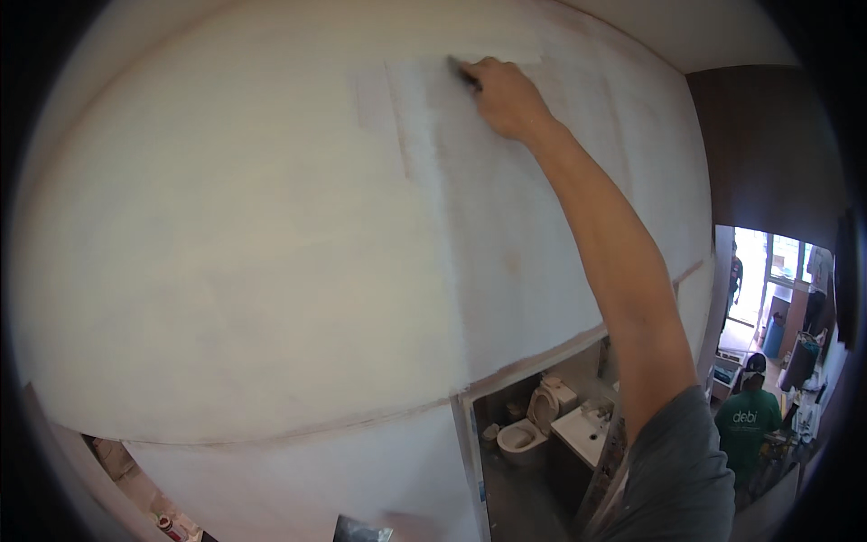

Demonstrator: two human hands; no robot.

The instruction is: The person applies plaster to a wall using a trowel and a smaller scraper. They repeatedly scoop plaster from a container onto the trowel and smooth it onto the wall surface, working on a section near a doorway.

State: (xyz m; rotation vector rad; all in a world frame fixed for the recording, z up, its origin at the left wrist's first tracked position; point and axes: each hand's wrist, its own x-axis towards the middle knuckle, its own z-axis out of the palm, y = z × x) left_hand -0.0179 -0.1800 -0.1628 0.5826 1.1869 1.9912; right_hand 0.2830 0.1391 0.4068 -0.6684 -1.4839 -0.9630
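See the right hand (pixel 510 95) clamped on the dark handle of a scraper (pixel 468 78), high above the doorway (pixel 470 443), arm reaching far up and blade apparently against the wall (pixel 560 235), at the lower edge of the cream coat (pixel 253 226). Cannot tell the state of the left hand, out of sight here; notice only a wide metal blade (pixel 361 530) at the bottom border, below and to the left of the doorway. For an even finish, probably best to lay the scraper at a low angle, press lightly and evenly, and draw one long stroke rather than many short dabs. Work from the cream coat, broad above and to the left of the doorway, onto the greyer area (pixel 515 217) straight above the doorway, overlapping each pass a little. Feather the upright border (pixel 451 280) between the two, above the doorway's left corner, to avoid a hard ridge. Watch the thin upright line (pixel 397 122) high above and to the left of the doorway; likely to show through unless skimmed flat. Ease off near the brownish trim (pixel 533 364) along the doorway's top. Likely wise to step closer rather than overreach, for steadier control. Wipe the scraper clean often, to avoid scoring tracks through a possibly soft surface.
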